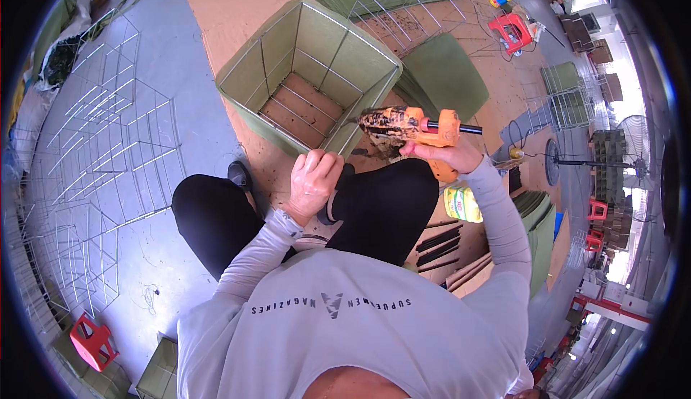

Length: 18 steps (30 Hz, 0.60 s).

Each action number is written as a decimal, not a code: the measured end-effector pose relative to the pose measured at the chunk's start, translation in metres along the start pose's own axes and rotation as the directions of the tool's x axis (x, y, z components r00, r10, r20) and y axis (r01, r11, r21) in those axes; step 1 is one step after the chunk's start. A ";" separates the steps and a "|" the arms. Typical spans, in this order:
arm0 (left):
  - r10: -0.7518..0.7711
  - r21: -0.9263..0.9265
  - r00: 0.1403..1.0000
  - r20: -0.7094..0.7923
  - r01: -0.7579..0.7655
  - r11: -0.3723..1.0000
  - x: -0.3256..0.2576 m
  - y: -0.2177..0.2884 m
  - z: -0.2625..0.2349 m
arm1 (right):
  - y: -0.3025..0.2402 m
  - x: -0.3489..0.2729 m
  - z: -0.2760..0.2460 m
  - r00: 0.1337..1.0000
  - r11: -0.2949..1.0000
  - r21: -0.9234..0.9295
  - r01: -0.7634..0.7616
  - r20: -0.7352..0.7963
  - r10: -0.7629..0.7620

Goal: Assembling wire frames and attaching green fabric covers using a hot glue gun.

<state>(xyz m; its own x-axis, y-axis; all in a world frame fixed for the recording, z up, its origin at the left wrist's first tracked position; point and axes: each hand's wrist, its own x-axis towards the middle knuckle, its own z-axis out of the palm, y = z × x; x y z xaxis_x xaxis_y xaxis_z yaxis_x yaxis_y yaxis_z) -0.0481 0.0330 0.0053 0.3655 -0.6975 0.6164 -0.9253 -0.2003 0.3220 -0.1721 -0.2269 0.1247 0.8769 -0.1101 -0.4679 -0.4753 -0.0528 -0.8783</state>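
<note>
In front of my knees a square wire-frame box [248, 111] lined with green felt-like fabric lies with its open side toward me. My left hand [314, 177] is closed on its near edge, fingers pinching the fabric at the rim. In my right hand [448, 156] is an orange glue gun [432, 127], its front end caked in dark residue and a black glue stick [471, 129] poking from the back. The nozzle points left, close to the box's right near edge; whether it touches is hard to tell.
Green fabric sheets [446, 75] lie right of the box, beside a bare wire frame [410, 10]. Stacked wire frames [93, 140] cover the left floor. By my right knee are a yellow container [463, 205] and dark sticks [439, 244]. A red stool [509, 33] and fan [553, 161] stand right.
</note>
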 end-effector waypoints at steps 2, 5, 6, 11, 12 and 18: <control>-0.005 -0.050 1.000 -0.029 0.004 0.999 -0.001 -0.002 0.000 | 0.003 0.003 -0.003 0.997 0.996 -0.071 -0.049 0.057 0.053; 0.013 -0.088 0.999 -0.035 -0.016 0.996 -0.002 -0.004 0.001 | -0.012 -0.005 0.011 0.981 0.981 -0.034 -0.192 0.024 0.193; 0.012 -0.093 0.999 -0.037 -0.015 0.996 -0.002 -0.005 0.001 | -0.016 -0.007 0.020 0.979 0.980 -0.003 -0.201 0.024 0.201; 0.022 -0.157 0.998 -0.067 -0.032 0.987 -0.001 -0.006 -0.001 | -0.016 -0.008 0.034 0.966 0.966 0.038 -0.257 -0.001 0.258; 0.027 -0.163 0.998 -0.065 -0.037 0.986 -0.002 -0.007 -0.001 | -0.014 -0.006 0.035 0.963 0.963 0.040 -0.268 0.039 0.267; 0.016 -0.207 0.999 -0.035 -0.023 0.978 -0.005 -0.007 0.000 | -0.016 -0.007 0.038 0.956 0.954 0.075 -0.292 0.036 0.290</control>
<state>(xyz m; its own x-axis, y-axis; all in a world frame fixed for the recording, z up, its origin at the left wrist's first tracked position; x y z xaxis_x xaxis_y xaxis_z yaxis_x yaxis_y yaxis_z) -0.0434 0.0376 -0.0003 0.3540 -0.6760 0.6463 -0.8923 -0.0372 0.4499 -0.1674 -0.1877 0.1385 0.7036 -0.0846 -0.7056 -0.7036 0.0562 -0.7084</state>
